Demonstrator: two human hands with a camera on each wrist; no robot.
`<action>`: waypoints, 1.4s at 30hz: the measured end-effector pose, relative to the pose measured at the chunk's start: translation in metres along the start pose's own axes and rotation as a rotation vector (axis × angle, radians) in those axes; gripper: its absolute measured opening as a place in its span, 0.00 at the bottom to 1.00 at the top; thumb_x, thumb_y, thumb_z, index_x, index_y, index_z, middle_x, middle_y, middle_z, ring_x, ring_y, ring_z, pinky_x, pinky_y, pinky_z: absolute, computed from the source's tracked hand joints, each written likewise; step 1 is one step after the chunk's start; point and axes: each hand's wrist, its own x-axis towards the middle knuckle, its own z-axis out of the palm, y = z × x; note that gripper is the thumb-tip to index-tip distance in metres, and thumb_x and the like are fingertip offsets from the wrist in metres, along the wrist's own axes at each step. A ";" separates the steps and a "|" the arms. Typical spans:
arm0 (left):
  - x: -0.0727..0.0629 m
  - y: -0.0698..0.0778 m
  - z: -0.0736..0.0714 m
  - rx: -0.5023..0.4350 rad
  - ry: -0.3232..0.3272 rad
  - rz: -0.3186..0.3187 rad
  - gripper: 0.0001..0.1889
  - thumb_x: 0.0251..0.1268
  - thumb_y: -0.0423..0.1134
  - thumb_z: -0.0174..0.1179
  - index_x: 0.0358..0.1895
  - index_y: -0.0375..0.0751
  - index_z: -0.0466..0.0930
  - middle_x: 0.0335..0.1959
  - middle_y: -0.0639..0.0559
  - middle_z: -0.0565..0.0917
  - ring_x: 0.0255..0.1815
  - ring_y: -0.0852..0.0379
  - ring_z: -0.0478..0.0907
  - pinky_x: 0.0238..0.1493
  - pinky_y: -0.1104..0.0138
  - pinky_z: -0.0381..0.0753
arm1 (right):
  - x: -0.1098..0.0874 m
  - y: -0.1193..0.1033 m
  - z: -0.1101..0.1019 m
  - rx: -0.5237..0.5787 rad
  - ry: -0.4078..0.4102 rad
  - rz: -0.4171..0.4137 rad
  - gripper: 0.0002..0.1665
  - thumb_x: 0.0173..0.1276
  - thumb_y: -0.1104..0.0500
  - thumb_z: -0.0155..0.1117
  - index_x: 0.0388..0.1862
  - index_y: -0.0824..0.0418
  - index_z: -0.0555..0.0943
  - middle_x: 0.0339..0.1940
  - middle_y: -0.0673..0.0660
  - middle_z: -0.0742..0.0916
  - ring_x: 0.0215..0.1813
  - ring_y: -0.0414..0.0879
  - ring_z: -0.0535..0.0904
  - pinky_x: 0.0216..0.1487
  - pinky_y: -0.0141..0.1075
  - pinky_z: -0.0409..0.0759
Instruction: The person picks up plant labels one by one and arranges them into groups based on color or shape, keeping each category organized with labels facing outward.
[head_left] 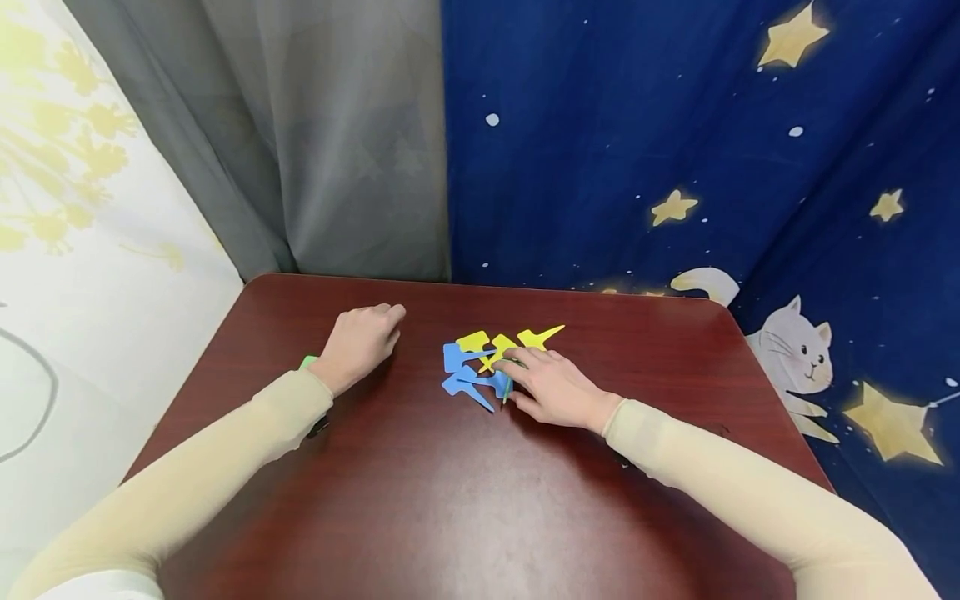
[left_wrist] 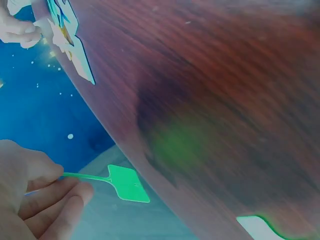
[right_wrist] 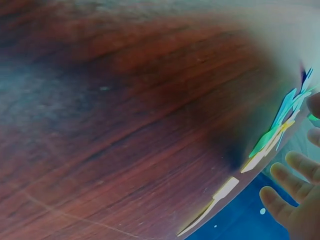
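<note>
My left hand [head_left: 362, 342], at the left of the table, pinches the thin stem of a green T-shaped plant label [left_wrist: 129, 184] between thumb and fingers. Its broad head points away from the fingertips. My right hand [head_left: 557, 388] is over the right side of a loose pile, its fingers spread and slightly bent. Blue plant labels [head_left: 453, 357] and yellow plant labels [head_left: 472, 341] overlap in that pile. Another green plant label [head_left: 507, 390] lies partly under the right fingers. One yellow label [right_wrist: 226, 189] lies at the pile's edge.
Beside my left wrist, another green label [left_wrist: 260, 227] lies on the table, partly in view. The dark red-brown table [head_left: 480, 500] has rounded far corners. A grey curtain [head_left: 360, 142] and a blue starry curtain [head_left: 585, 150] hang behind it.
</note>
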 end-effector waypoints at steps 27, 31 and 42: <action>-0.072 -0.009 -0.021 -0.005 0.102 0.034 0.09 0.59 0.26 0.63 0.41 0.39 0.79 0.29 0.50 0.82 0.26 0.50 0.80 0.21 0.55 0.80 | 0.051 0.007 -0.003 0.007 -0.003 0.054 0.29 0.71 0.47 0.62 0.69 0.52 0.77 0.63 0.52 0.79 0.62 0.47 0.74 0.58 0.44 0.76; -0.081 -0.013 -0.025 0.006 0.103 0.007 0.08 0.58 0.26 0.63 0.39 0.40 0.76 0.28 0.51 0.80 0.24 0.50 0.79 0.20 0.54 0.78 | 0.059 0.008 -0.003 0.004 0.007 0.076 0.28 0.70 0.47 0.64 0.67 0.53 0.78 0.62 0.52 0.80 0.60 0.47 0.76 0.57 0.43 0.77; -0.108 -0.016 -0.029 -0.008 0.097 0.017 0.06 0.60 0.29 0.62 0.38 0.38 0.76 0.27 0.52 0.80 0.24 0.53 0.78 0.19 0.56 0.77 | 0.059 0.011 0.011 0.004 0.004 0.123 0.28 0.71 0.46 0.62 0.68 0.53 0.77 0.61 0.52 0.80 0.60 0.48 0.76 0.58 0.44 0.77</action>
